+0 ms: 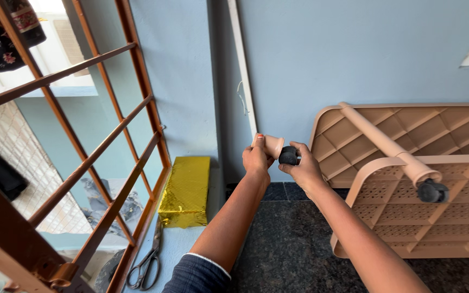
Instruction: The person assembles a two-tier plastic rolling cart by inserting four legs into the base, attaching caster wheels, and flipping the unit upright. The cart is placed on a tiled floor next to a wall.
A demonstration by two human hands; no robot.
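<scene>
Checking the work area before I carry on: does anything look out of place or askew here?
The scissors lie open on the ledge beside the orange grille. The beige rack lies tipped on its side against the wall, caster sticking outward.

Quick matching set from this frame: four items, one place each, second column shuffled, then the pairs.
Items:
1. black caster wheel
2. beige leg socket
3. gold-wrapped box
4. scissors

Places:
A. on the ledge, leaning against the blue wall
B. in the right hand's fingers
C. on the ledge near the orange grille's lower bar
D. held by the left hand

Pairs: 1-B, 2-D, 3-A, 4-C
</scene>
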